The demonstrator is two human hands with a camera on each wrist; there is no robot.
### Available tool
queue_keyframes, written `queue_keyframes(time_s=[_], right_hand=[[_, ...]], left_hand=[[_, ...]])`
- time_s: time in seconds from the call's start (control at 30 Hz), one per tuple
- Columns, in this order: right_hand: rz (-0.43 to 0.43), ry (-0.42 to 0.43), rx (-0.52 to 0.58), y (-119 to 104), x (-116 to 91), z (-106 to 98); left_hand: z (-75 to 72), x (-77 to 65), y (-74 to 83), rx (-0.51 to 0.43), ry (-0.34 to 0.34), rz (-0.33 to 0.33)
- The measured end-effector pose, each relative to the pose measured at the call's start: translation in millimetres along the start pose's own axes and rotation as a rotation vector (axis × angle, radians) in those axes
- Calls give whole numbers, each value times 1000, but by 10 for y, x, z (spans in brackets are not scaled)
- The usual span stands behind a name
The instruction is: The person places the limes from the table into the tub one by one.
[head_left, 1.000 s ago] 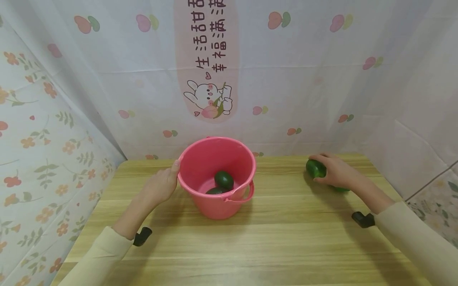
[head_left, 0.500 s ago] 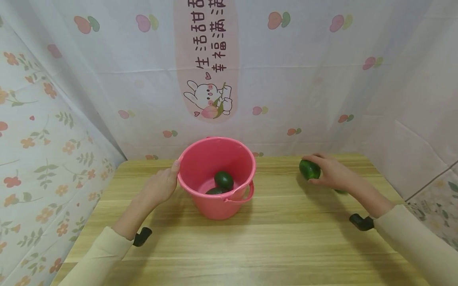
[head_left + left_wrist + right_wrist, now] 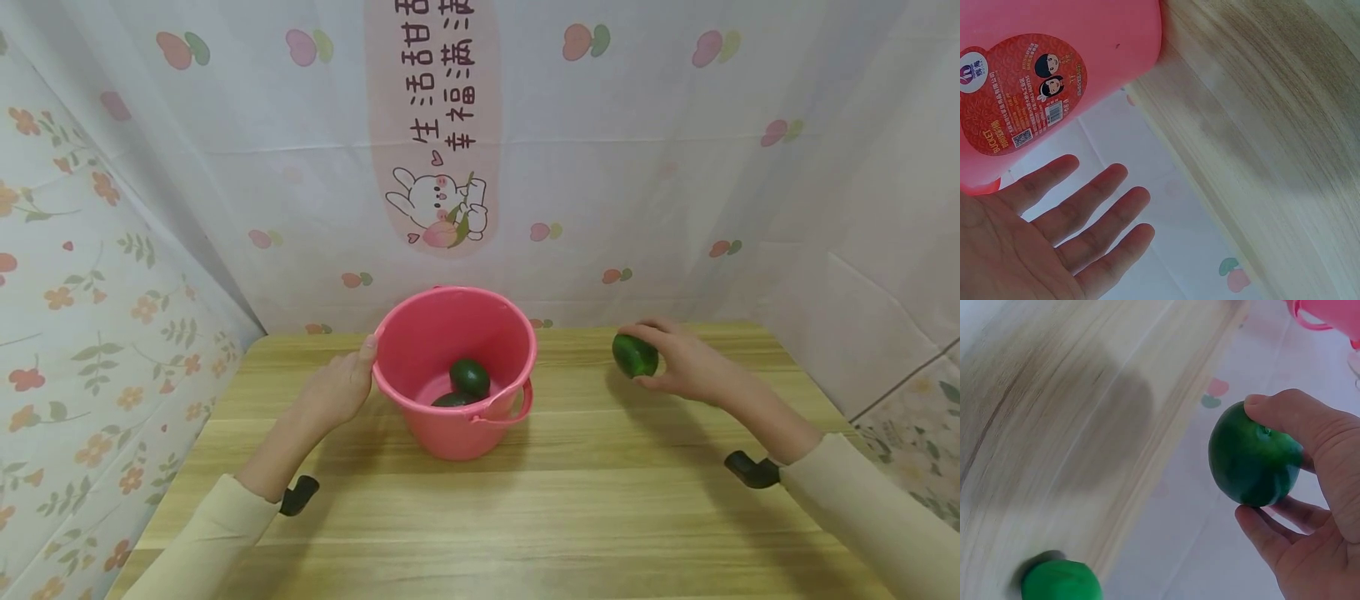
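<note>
A pink bucket (image 3: 457, 437) stands on the table with two dark green fruits (image 3: 470, 377) inside, avocado-like in look. At its left rim, my left hand (image 3: 337, 387) rests with the thumb against the edge. In the left wrist view the fingers (image 3: 1100, 244) of that hand are spread and nearly straight, away from the bucket wall; the thumb is hidden there. My right hand (image 3: 686, 362) holds a glossy green avocado (image 3: 633, 356) between thumb and fingers, above the table to the bucket's right. A brighter green rounded thing (image 3: 1063, 581) lies on the table in the right wrist view, partly cut off.
The wooden table (image 3: 480, 525) ends at a printed curtain (image 3: 600, 192) behind the bucket. Another floral cloth (image 3: 97, 358) hangs along the left side. The bucket's handle (image 3: 517, 414) hangs on the right front side. Black wrist-camera mounts (image 3: 300, 497) show below both wrists.
My right hand has moved left with the avocado, away from the other green thing, which the hand now covers in the head view. The left hand and bucket have stayed in place.
</note>
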State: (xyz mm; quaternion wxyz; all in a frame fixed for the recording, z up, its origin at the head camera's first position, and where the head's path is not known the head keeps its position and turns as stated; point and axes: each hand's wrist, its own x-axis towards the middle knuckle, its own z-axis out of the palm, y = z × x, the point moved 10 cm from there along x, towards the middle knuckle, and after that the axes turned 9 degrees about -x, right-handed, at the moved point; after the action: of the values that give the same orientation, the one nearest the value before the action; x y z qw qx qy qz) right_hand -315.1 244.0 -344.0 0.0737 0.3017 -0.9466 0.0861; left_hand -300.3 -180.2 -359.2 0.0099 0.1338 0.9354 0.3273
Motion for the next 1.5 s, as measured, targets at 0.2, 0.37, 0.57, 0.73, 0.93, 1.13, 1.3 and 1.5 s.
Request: queue_keyframes(time_s=[0.2,0.37,0.57,0.73,0.93,1.13,1.3,1.5], right_hand=[[-11,0,-1,-64,19,-16],[-24,21,1,-103,32,-51],[-50,39,-2,-163,46,-84],[-61,45,-3,-204,50,-107],[-79,71,-11,-267,51,-150],[-70,76,-5,-302,58,-165],[-82,91,5,-360,67,-190],[-100,110,21,-418,72,-215]], left_hand=[[3,-3,17,-4,-9,1],[-3,-3,20,0,0,10],[0,-5,16,1,0,6],[0,-6,19,-5,3,8],[-5,-5,38,1,8,25],[0,-3,20,-2,2,12],[-2,-3,22,-4,3,14],[2,-2,10,0,5,11]])
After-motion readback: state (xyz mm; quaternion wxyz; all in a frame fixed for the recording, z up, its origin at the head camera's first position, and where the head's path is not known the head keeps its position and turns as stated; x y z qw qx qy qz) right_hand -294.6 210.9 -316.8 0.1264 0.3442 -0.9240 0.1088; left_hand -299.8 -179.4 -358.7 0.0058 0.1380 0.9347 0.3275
